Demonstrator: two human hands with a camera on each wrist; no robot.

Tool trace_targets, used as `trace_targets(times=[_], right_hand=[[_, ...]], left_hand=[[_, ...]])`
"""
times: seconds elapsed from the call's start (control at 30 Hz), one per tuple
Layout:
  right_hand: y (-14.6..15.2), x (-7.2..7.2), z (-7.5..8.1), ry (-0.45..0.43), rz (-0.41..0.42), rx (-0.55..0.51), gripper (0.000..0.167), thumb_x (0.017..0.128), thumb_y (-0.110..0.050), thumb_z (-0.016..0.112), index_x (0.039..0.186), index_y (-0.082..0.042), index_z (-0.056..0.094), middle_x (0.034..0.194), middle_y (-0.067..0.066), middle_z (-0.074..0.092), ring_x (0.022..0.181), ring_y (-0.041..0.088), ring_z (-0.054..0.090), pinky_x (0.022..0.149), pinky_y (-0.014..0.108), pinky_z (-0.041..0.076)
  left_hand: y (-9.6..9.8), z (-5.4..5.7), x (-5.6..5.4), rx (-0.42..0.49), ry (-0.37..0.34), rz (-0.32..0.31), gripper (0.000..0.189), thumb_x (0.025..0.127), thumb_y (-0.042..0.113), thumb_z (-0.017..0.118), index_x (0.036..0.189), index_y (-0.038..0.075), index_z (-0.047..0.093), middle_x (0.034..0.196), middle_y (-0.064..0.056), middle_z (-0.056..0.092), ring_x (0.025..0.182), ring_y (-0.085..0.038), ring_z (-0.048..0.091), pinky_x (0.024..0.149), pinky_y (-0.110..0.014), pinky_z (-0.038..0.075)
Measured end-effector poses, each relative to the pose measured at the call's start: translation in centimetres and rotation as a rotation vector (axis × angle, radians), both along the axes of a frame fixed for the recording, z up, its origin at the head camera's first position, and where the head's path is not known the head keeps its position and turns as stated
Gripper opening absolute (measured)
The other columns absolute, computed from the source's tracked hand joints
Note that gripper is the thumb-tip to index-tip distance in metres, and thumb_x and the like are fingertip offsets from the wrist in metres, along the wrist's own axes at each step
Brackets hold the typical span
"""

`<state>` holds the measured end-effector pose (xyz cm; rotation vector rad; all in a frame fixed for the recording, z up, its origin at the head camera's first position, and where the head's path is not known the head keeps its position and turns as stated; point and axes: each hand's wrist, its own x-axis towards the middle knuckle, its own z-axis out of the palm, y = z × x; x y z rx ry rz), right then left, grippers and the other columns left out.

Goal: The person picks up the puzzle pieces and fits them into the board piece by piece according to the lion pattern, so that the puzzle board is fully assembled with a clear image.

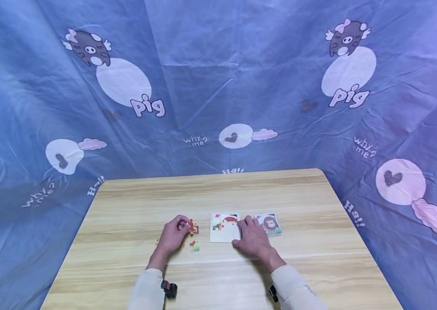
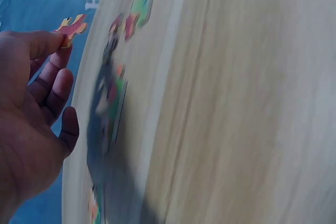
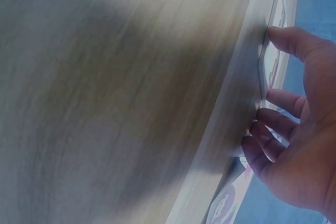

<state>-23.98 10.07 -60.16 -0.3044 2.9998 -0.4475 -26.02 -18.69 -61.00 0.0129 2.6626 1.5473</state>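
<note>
My left hand [image 1: 173, 236] pinches a red-and-yellow jigsaw piece [image 2: 74, 28] between thumb and forefinger, raised above the table in the left wrist view. Below and beside it lie more puzzle pieces, among them a green-and-red one [image 1: 195, 246]. At the middle of the table is a white puzzle board [image 1: 219, 237], partly filled with pieces along its top and left. My right hand [image 1: 255, 239] rests at the board's right edge, thumb and forefinger touching it and fingers loosely extended. A lion picture [image 1: 270, 224] lies just right of that hand, partly covered by it.
The light wooden table [image 1: 133, 198] has a blue patterned cloth [image 1: 210, 94] hanging behind it and at both sides. Other loose pieces [image 2: 113, 108] lie under the left hand, partly in its shadow.
</note>
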Motion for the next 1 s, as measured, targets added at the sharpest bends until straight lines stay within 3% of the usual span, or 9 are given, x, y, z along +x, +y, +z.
trace_targets(times=[0.33,0.6,0.83,1.0], right_hand=[[0.7,0.5,0.0,0.002,0.031,-0.021,0.075,0.070,-0.051,0.076,0.129,-0.008,0.057,0.107,0.006,0.051,0.094,0.021,0.048,0.084,0.039,0.045],[1.3,0.8,0.2,0.004,0.040,-0.013,0.074,0.070,-0.050,0.076,0.128,-0.008,0.058,0.107,0.006,0.052,0.094,0.021,0.048,0.085,0.039,0.045],[1.3,0.8,0.2,0.010,0.043,-0.003,0.073,0.070,-0.051,0.076,0.127,-0.008,0.058,0.106,0.006,0.052,0.093,0.021,0.048,0.083,0.039,0.045],[1.3,1.1,0.3,0.018,0.041,-0.005,0.073,0.070,-0.052,0.076,0.126,-0.008,0.059,0.105,0.006,0.052,0.092,0.021,0.049,0.082,0.040,0.046]], left_hand=[[4.0,-0.3,1.2,0.026,-0.004,-0.054,0.008,0.089,0.014,0.066,0.097,0.016,0.065,0.081,0.001,0.060,0.071,-0.010,0.053,0.064,-0.021,0.045],[7.0,-0.5,1.2,-0.051,0.063,-0.051,0.008,0.086,0.019,0.070,0.092,0.022,0.067,0.077,0.008,0.059,0.074,-0.008,0.048,0.070,-0.024,0.040],[8.5,-0.6,1.1,-0.144,0.116,-0.075,0.007,0.085,0.022,0.069,0.089,0.027,0.067,0.071,0.014,0.059,0.074,-0.007,0.045,0.086,-0.038,0.031],[9.2,-0.7,1.1,-0.149,0.124,-0.083,0.008,0.084,0.022,0.068,0.088,0.029,0.066,0.070,0.015,0.057,0.074,-0.006,0.045,0.086,-0.038,0.030]])
